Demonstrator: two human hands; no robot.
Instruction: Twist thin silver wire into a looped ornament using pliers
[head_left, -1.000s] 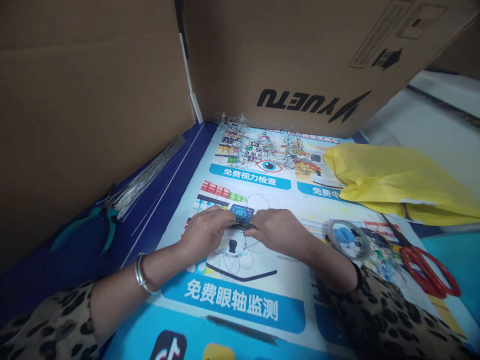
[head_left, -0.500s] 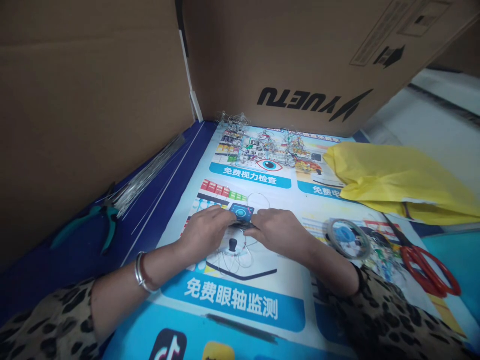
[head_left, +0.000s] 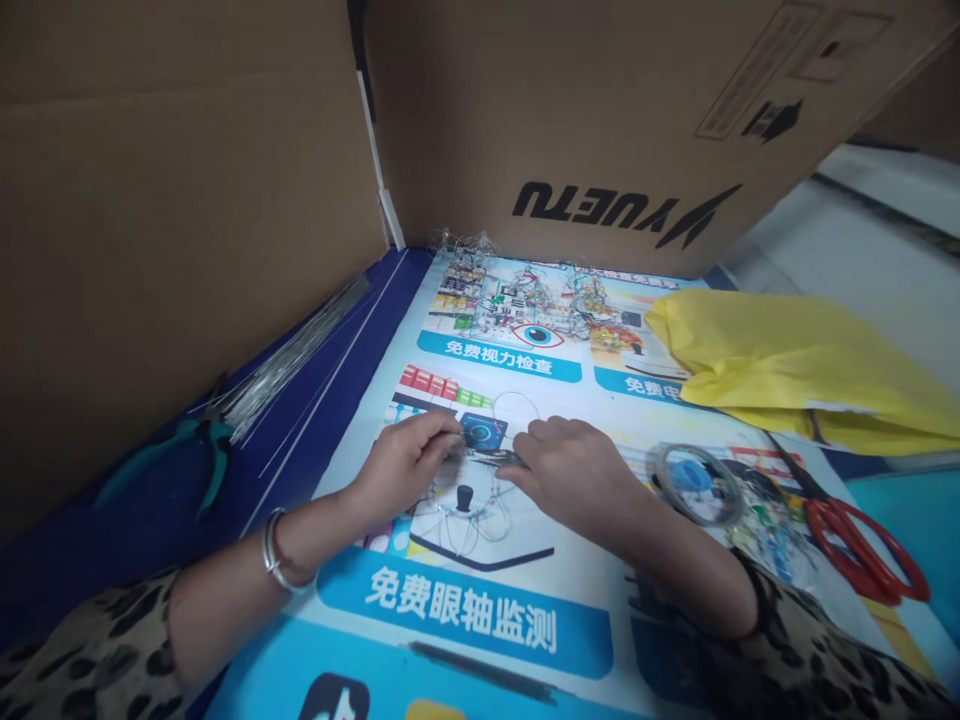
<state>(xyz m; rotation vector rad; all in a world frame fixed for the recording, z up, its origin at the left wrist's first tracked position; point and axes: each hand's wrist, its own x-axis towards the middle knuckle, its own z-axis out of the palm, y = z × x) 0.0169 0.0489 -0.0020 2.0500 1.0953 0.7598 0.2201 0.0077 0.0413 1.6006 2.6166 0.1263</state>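
My left hand (head_left: pixel 412 455) and my right hand (head_left: pixel 574 470) work close together over the printed sheet. Fingers on both sides pinch a looped wire piece (head_left: pixel 487 457), which spans the gap between them. A thin loop of it (head_left: pixel 516 398) rises behind the fingertips. Thin looped wires (head_left: pixel 472 525) with tiny beads spread out just below the hands. The exact spots where the fingertips grip the wire are blurred and partly covered by the fingers.
Left are green-handled pliers (head_left: pixel 206 440) and a bundle of straight wires (head_left: pixel 300 345). Right are a clear ring-shaped spool (head_left: pixel 697 482), red-handled scissors (head_left: pixel 862 550) and a yellow bag (head_left: pixel 787 365). Beaded wire pieces (head_left: pixel 585 300) lie at the back. Cardboard (head_left: pixel 600 120) walls the far side.
My hands have drawn apart, the left a little leftward and the right a little rightward. More of the wire piece shows between them.
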